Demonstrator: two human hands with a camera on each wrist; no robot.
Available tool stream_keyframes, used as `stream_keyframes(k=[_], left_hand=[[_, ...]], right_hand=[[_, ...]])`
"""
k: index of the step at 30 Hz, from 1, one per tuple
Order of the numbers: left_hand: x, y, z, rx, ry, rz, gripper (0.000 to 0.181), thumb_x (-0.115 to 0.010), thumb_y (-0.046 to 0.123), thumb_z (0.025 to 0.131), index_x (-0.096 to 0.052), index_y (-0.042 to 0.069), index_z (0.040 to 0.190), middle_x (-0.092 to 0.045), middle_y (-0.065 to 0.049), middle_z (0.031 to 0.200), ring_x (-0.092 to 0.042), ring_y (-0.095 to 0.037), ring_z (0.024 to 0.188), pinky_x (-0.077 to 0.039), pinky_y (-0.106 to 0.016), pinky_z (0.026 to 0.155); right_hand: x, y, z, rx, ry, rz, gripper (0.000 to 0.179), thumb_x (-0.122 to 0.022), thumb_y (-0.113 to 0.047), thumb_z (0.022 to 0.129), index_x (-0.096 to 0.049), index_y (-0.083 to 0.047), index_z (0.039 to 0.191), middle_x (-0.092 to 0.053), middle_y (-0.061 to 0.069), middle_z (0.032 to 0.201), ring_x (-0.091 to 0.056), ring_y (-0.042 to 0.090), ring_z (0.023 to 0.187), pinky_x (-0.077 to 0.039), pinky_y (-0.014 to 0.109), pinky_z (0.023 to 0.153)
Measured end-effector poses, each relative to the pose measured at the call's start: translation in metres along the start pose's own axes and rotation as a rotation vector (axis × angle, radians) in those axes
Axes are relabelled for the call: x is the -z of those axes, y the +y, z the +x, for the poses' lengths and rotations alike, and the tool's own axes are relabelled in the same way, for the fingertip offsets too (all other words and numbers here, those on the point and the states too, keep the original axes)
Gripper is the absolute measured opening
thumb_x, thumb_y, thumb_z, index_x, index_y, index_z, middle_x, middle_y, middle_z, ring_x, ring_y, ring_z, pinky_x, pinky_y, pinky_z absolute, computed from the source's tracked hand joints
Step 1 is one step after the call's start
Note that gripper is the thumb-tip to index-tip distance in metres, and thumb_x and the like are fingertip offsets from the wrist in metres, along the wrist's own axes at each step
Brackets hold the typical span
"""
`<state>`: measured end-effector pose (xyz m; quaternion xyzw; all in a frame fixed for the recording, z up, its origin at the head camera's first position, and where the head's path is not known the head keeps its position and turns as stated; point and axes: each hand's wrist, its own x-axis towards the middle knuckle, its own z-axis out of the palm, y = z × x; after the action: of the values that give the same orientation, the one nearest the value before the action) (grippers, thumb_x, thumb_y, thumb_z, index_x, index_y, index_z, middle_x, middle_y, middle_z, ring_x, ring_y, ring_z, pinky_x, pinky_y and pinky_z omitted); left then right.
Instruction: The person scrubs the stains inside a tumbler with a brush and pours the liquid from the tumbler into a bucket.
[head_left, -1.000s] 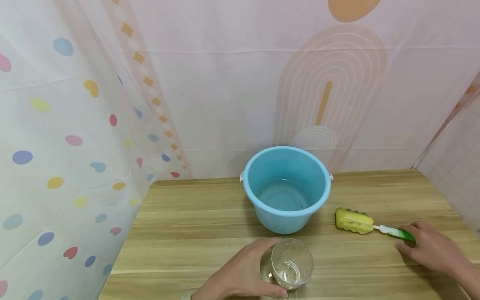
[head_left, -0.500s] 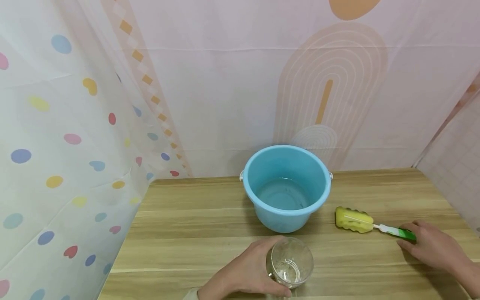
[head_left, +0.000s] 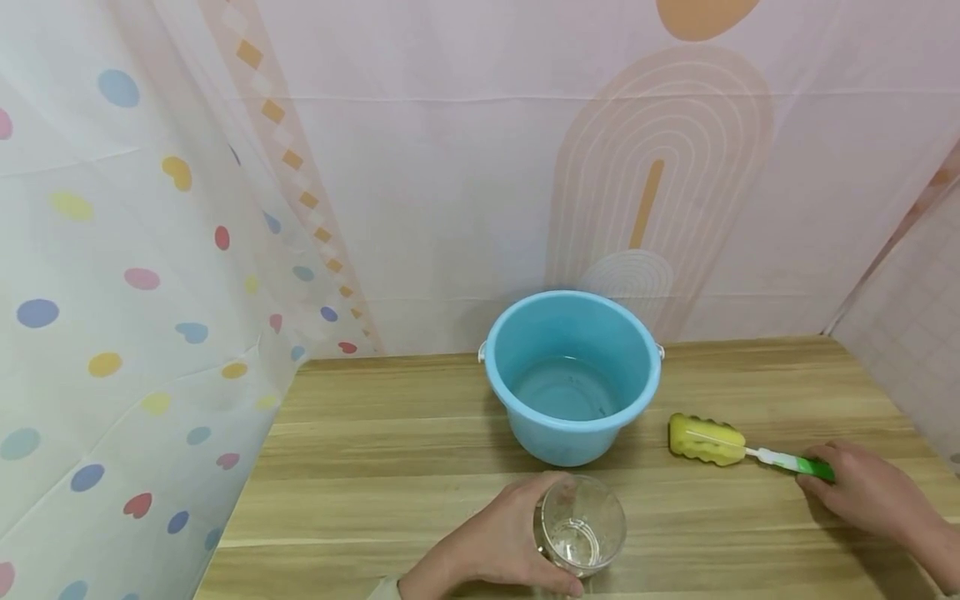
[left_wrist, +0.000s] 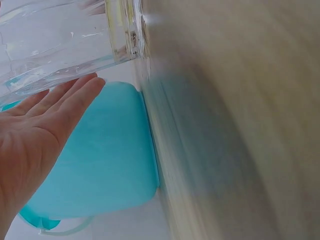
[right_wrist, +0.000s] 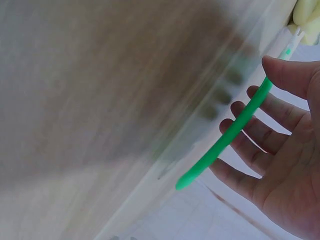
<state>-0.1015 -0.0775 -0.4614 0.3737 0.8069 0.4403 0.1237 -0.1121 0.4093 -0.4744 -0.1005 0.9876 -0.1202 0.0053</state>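
Observation:
A clear glass cup (head_left: 581, 527) stands upright on the table near its front edge. My left hand (head_left: 498, 533) holds it from the left, thumb at the near side and fingers at the far side. In the left wrist view, the left fingers (left_wrist: 70, 102) lie fairly straight along the glass wall. Off to the right lies a bottle brush with a yellow sponge head (head_left: 707, 440) and a green and white handle. My right hand (head_left: 870, 487) has its thumb and fingers about the green handle (right_wrist: 232, 132); the right wrist view shows the fingers loosely bent beneath it.
A light blue bucket (head_left: 566, 442) with shallow water stands behind the cup at the back of the wooden table (head_left: 375, 442). Its white handle mounts are at the sides. Patterned curtains (head_left: 450, 200) enclose the back and sides.
My left hand has shifted slightly rightward round the cup, which stays in place. The right fingers have closed a little more about the brush handle; the brush has hardly moved.

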Motion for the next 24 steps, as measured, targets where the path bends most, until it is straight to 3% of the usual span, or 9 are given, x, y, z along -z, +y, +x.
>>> stream_keyframes(k=[6, 14, 24], left_hand=[[-0.001, 0.0, 0.001, -0.011, -0.004, -0.008, 0.096, -0.098, 0.044, 0.071, -0.048, 0.022, 0.151, -0.059, 0.01, 0.14, -0.056, -0.008, 0.126, -0.049, -0.033, 0.105], [-0.002, 0.0, 0.002, -0.011, -0.029, -0.05, 0.094, -0.096, 0.043, 0.074, -0.046, 0.026, 0.152, -0.057, 0.011, 0.141, -0.055, -0.008, 0.127, -0.049, -0.034, 0.106], [-0.003, 0.0, 0.002, -0.029, -0.009, -0.026, 0.096, -0.098, 0.044, 0.072, -0.046, 0.025, 0.15, -0.059, 0.011, 0.139, -0.056, -0.007, 0.126, -0.049, -0.033, 0.105]], right_hand=[[0.006, -0.003, -0.001, -0.041, -0.006, 0.057, 0.023, -0.081, -0.012, 0.089, -0.071, 0.005, 0.1, -0.058, -0.003, 0.078, -0.046, 0.013, 0.064, -0.041, 0.03, 0.054], [0.012, -0.005, -0.003, -0.053, -0.006, 0.053, 0.028, -0.081, -0.017, 0.089, -0.071, 0.005, 0.102, -0.063, -0.002, 0.08, -0.049, 0.014, 0.065, -0.043, 0.033, 0.054], [0.017, -0.005, -0.001, -0.052, -0.016, 0.035, 0.028, -0.08, -0.017, 0.088, -0.072, 0.006, 0.102, -0.065, -0.001, 0.08, -0.05, 0.014, 0.064, -0.044, 0.032, 0.053]])
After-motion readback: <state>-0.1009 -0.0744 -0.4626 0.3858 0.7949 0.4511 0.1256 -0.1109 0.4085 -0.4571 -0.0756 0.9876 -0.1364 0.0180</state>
